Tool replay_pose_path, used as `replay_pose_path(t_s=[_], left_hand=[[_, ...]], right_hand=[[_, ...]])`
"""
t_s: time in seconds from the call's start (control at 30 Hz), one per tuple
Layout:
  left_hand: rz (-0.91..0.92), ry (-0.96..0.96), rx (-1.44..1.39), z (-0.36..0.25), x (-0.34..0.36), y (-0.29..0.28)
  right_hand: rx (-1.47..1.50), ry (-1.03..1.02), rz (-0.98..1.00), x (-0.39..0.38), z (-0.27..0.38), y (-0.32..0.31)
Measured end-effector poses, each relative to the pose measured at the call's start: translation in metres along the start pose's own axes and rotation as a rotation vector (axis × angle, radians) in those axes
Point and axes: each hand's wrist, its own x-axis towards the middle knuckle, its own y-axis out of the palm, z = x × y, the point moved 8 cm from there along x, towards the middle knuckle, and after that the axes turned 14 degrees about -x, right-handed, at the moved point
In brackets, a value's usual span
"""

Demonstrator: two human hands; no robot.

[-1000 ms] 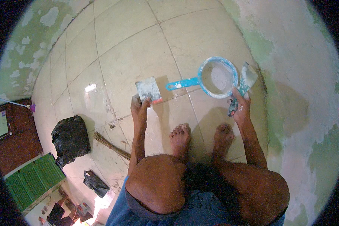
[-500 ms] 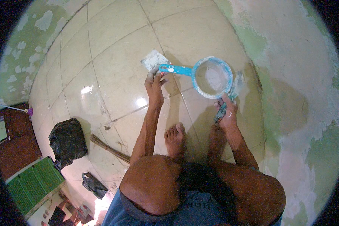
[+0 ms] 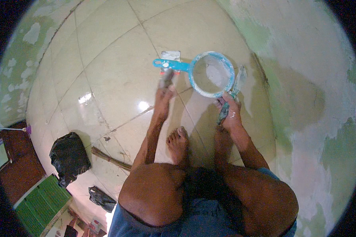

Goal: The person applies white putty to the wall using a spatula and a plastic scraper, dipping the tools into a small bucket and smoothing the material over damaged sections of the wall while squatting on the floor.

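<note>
My right hand (image 3: 230, 112) is closed on the near rim of a blue long-handled dipper (image 3: 192, 75) smeared with white paste. Pale paste (image 3: 217, 74) lies inside the cup. That same hand also grips a putty knife (image 3: 224, 112) with a dark greenish, paste-stained handle; its blade points up beside the cup. On the left, my left hand (image 3: 165, 96) is blurred, its fingers closed around the greyish grip of a flat scraper (image 3: 171, 55). The scraper's whitish square blade sits behind the dipper's handle, with red showing at its near edge. The handle hides part of it.
Glossy cream floor tiles (image 3: 110, 51) spread below, with my bare feet (image 3: 178, 143) on them. A patchy green and white wall (image 3: 300, 130) stands close on the right. To the left lie a bundle of thin sticks (image 3: 110, 158), a black plastic bag (image 3: 70, 154) and a smaller black bag (image 3: 102, 198).
The dipper has shifted left and slightly up in view, with my right hand still on it. The scraper has turned from tilted to square-on and moved behind the dipper's handle.
</note>
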Motion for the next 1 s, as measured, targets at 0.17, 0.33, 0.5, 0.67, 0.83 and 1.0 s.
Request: replay_pose_path(t_s=[0.17,0.33,0.5,0.67,0.83,1.0], left_hand=[[-0.086,-0.119,-0.473,0.019,0.049,0.048],[-0.128,-0.077,-0.288,-0.001,0.072,0.064],[-0.008,0.013,0.015,-0.007,0.085,0.064],[0.066,0.006,0.116,0.0,0.103,0.092],[0.172,-0.05,0.117,0.012,0.115,0.107],[0.176,-0.017,0.168,0.015,0.129,0.109]], right_hand=[[-0.236,-0.012,0.042,-0.001,0.008,0.0],[-0.385,-0.051,0.294,-0.015,0.037,-0.059],[-1.593,-0.742,0.147,-0.058,0.119,-0.025],[-2.076,-0.564,0.174,-0.055,0.17,0.015],[-2.3,-0.8,0.26,-0.034,0.156,0.042],[-2.513,-1.032,0.25,-0.017,0.152,0.055]])
